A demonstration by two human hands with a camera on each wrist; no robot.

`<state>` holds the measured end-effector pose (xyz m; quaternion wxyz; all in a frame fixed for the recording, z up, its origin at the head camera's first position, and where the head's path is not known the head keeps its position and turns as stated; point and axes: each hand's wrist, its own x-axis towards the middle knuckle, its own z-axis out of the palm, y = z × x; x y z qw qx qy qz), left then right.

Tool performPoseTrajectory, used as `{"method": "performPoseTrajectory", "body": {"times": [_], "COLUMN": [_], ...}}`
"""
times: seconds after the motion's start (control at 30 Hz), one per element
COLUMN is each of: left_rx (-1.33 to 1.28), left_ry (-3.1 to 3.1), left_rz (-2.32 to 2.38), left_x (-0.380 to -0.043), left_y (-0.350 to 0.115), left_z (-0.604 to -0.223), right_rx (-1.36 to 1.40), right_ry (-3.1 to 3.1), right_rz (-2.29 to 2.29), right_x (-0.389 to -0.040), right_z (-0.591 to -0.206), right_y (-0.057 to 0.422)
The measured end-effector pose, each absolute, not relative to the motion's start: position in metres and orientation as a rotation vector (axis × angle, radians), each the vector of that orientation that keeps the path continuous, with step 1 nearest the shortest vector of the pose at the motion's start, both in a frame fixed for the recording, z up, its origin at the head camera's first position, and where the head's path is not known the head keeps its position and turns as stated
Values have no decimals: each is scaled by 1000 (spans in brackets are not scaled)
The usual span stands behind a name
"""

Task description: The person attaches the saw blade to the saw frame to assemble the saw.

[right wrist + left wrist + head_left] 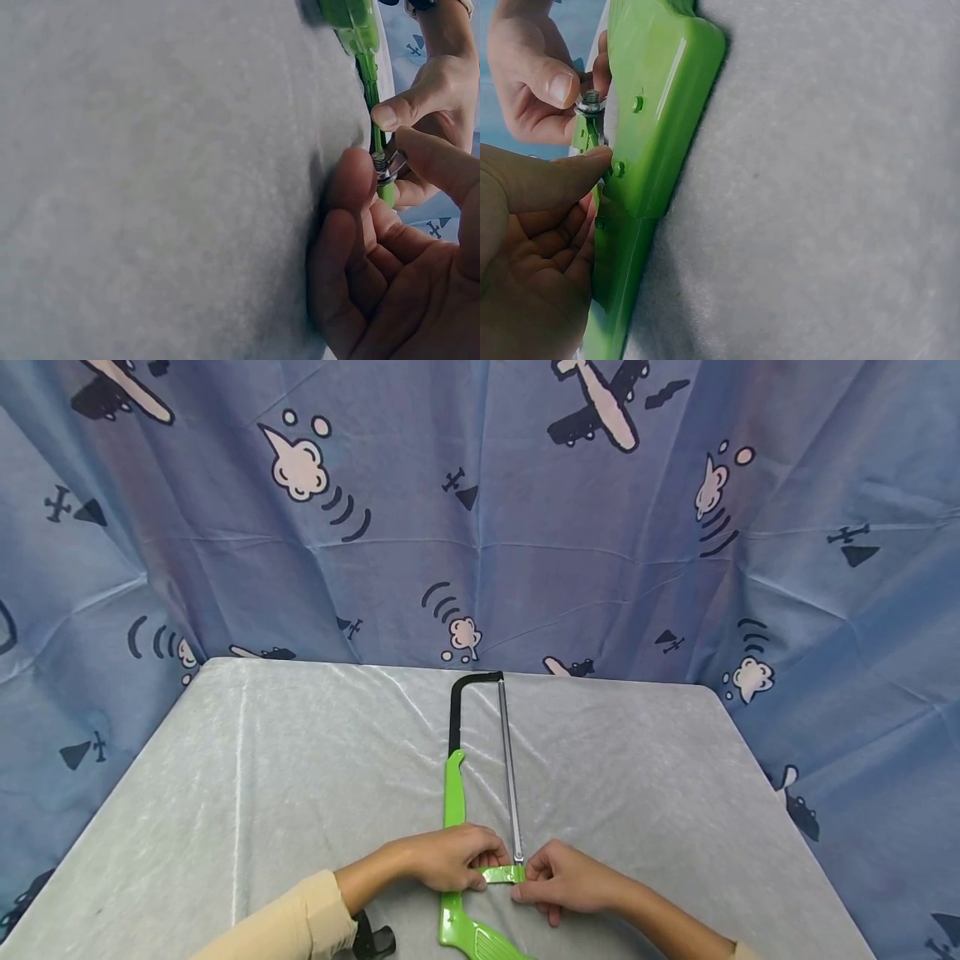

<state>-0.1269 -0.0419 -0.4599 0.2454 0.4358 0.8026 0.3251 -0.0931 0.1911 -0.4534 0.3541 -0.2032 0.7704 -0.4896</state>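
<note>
A hacksaw (453, 793) with a green handle and black front frame lies on the table, its blade (509, 768) running along the right side. My left hand (453, 856) reaches over the green frame and pinches the short green crosspiece (501, 874) at the blade's near end. Opposite it, my right hand (570, 877) has thumb and fingers around a small metal wing nut (394, 163) on a threaded bolt (591, 97) at that crosspiece. The right wrist view has the nut between thumb and fingertip, partly hidden by them.
A pale, velvety cloth covers the table (337, 735). Behind it hangs a blue curtain (525, 527) printed with airplanes and clouds. A black device (373, 937) shows beside the left sleeve at the bottom of the head view.
</note>
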Motion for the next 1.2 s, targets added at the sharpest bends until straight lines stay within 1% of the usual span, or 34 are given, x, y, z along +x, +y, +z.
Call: {"method": "performPoseTrajectory", "body": {"times": [0.27, 0.5, 1.03, 1.2], "left_rx": [1225, 1193, 1211, 1171], "left_ry": [2181, 2169, 2192, 2187], "left_rz": [893, 906, 888, 889], "left_x": [-128, -127, -127, -126], "left_y": [-43, -41, -41, -41], "left_z": [-461, -459, -460, -459], "right_rx": [-562, -581, -569, -576], "right_ry": [1962, 1915, 1936, 1945], "right_rz": [-1261, -1288, -1295, -1290], "right_x": [-96, -96, -94, -93], "right_z": [-455, -456, -454, -453], "right_y": [195, 199, 199, 198]}}
